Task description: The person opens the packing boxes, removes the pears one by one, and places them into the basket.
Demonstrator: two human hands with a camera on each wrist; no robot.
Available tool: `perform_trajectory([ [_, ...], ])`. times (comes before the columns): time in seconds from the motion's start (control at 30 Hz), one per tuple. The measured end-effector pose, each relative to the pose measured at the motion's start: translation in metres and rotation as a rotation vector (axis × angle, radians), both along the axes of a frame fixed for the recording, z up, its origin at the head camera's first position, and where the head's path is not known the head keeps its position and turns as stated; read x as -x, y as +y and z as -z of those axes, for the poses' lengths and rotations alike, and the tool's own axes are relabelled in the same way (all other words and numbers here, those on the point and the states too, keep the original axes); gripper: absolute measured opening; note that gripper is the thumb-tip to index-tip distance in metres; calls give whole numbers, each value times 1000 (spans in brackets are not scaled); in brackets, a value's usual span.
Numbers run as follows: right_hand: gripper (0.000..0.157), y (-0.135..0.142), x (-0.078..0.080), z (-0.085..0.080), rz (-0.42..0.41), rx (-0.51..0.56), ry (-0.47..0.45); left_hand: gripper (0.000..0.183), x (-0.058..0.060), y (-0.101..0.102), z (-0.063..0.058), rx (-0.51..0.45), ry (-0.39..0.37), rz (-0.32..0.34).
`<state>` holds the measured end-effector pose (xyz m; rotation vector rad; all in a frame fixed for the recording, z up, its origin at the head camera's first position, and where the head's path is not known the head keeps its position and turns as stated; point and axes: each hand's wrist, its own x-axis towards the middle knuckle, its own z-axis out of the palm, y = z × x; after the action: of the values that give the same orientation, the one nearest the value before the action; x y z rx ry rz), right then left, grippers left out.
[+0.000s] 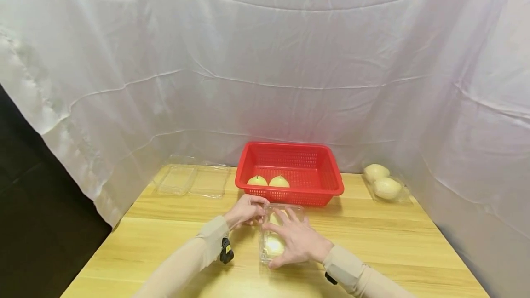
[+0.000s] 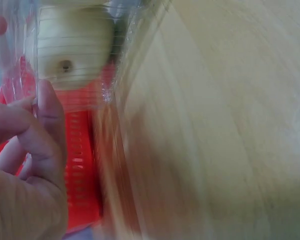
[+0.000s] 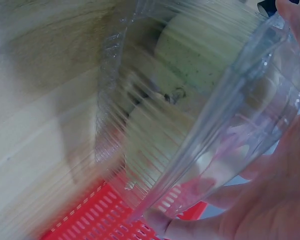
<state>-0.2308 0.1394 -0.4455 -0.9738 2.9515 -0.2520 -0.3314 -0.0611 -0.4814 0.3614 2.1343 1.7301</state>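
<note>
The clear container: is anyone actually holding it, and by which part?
Yes: the left hand pinches the clear container by its rim near the far-left corner, while the right hand is spread across its top.

I see the left arm and the right arm reach forward in pale sleeves, leaning in toward each other, with the hands close together in the middle. The left hand pinches with bent fingers. The right hand has its back facing up, its thumb and fingers spread wide apart.
</note>
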Motion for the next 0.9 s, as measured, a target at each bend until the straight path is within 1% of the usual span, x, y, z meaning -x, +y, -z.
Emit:
perform_trajectory([
  [0.1,95,0,0,0,11,-1,0,35,1,4,1,12,22,-43],
  [0.23,96,-2,-1,1,22,-11,8,22,3,7,4,9,36,-115],
  [0.3,97,-3,-1,3,26,-14,9,18,4,8,5,12,53,-133],
  [0.33,97,-3,-1,3,28,-16,10,18,5,7,6,14,58,-132],
  [0.43,98,-4,0,5,37,-16,14,19,5,6,4,36,98,-82],
  [0.53,97,-3,0,6,39,-12,30,22,3,2,2,70,142,-10],
  [0.67,97,-2,1,8,39,15,53,22,-4,-5,1,109,195,89],
  [0.8,96,0,4,10,63,52,73,15,-16,-13,-1,128,190,202],
  [0.9,94,1,6,12,81,66,84,15,-22,-20,-1,144,185,293],
])
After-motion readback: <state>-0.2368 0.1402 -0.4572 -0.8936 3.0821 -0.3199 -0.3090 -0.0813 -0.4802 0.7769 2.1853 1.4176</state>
